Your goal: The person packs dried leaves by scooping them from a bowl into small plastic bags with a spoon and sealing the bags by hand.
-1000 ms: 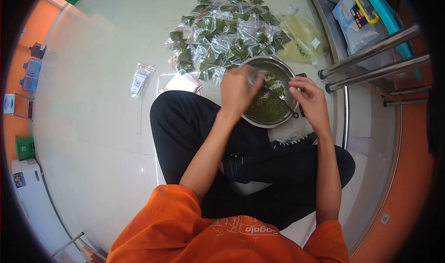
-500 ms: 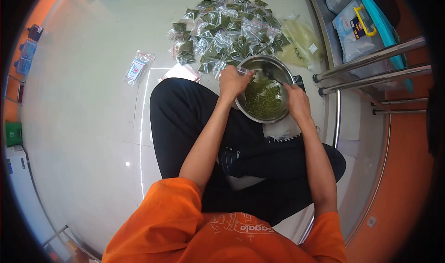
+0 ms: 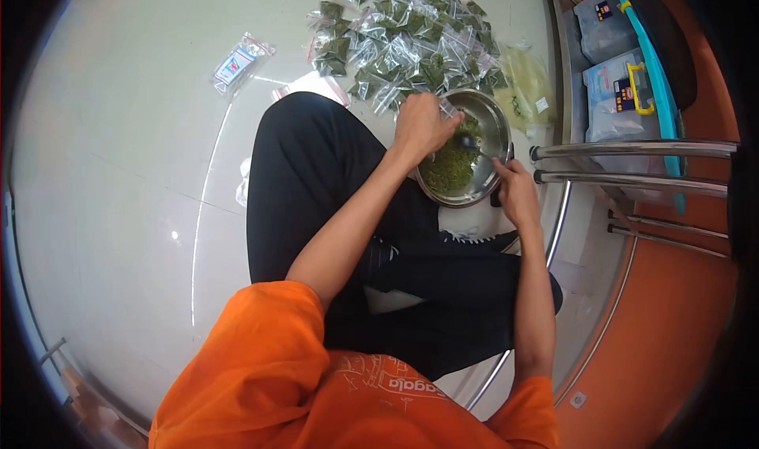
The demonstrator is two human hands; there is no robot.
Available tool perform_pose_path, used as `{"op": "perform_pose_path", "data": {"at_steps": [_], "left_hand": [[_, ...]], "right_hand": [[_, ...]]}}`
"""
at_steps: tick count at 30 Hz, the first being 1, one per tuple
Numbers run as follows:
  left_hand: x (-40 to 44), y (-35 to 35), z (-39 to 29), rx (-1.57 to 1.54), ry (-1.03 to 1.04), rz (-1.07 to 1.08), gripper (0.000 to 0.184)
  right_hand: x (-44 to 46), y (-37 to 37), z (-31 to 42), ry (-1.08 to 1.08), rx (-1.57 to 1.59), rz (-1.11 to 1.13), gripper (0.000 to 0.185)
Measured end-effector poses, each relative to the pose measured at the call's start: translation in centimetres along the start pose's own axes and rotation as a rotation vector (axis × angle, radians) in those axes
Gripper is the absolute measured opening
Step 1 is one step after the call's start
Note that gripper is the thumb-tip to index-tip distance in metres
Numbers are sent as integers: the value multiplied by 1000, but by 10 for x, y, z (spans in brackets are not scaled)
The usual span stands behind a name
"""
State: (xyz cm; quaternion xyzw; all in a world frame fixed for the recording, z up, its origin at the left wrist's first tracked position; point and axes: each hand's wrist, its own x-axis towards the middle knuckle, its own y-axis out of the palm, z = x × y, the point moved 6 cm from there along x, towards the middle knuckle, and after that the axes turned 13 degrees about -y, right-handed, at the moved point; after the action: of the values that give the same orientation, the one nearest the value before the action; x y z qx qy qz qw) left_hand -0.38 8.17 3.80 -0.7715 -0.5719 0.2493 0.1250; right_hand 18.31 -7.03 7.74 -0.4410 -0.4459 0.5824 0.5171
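A round metal bowl stands on the floor in front of my legs, holding chopped green leaves. My right hand grips the handle of a spoon at the bowl's right rim, and the spoon's head is over the leaves. At the upper left of the bowl, my left hand is closed on a small clear plastic bag; part of the bag is hidden by the fingers. Just beyond lies a heap of filled zip bags with green contents.
A yellowish plastic bag lies right of the heap. A packet of bags is on the floor at left. Metal rails and plastic boxes stand at right. A white packet lies beyond my knee.
The view has shifted and turned. The spoon's head has moved from the bowl's far side toward the small bag in my left hand. Both hands keep their holds.
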Motion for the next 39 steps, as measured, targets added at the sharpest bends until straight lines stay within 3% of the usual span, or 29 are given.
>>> {"op": "perform_pose_path", "data": {"at_steps": [5,11,13,15,18,21,25,27,31,33,35,37,39], "left_hand": [[-5,-9,-5,-14,39,-5,40],[-3,-4,-12,-82,92,60,43],[-3,-4,-9,-70,147,28,40],[-3,-7,-9,-30,181,-51,37],[1,-1,-5,-117,77,69,38],[-2,-1,-10,-100,112,44,39],[-7,-8,-15,-57,162,28,41],[-6,-7,-16,0,157,7,42],[-7,-3,-16,-10,126,53,43],[-8,-3,-16,-35,132,40,44],[-8,-2,-18,2,147,47,44],[-9,-5,-17,5,124,14,44],[-6,-2,-16,13,134,13,44]], "right_hand": [[0,11,21,-146,106,174,41],[22,3,-13,14,33,-190,43],[22,6,-4,-10,134,-185,43],[14,18,9,-101,168,116,43],[8,-2,2,-41,98,-25,42],[14,-14,-8,53,-93,-160,41],[2,-11,-5,199,-216,-52,40],[-11,-10,-2,203,-166,122,38],[-14,-26,-9,309,-153,-164,35],[-15,-20,-11,331,-109,-173,34],[-17,3,-10,255,-22,25,33],[-16,-3,-6,280,53,60,35],[-14,-15,-12,322,114,-225,38]]}}
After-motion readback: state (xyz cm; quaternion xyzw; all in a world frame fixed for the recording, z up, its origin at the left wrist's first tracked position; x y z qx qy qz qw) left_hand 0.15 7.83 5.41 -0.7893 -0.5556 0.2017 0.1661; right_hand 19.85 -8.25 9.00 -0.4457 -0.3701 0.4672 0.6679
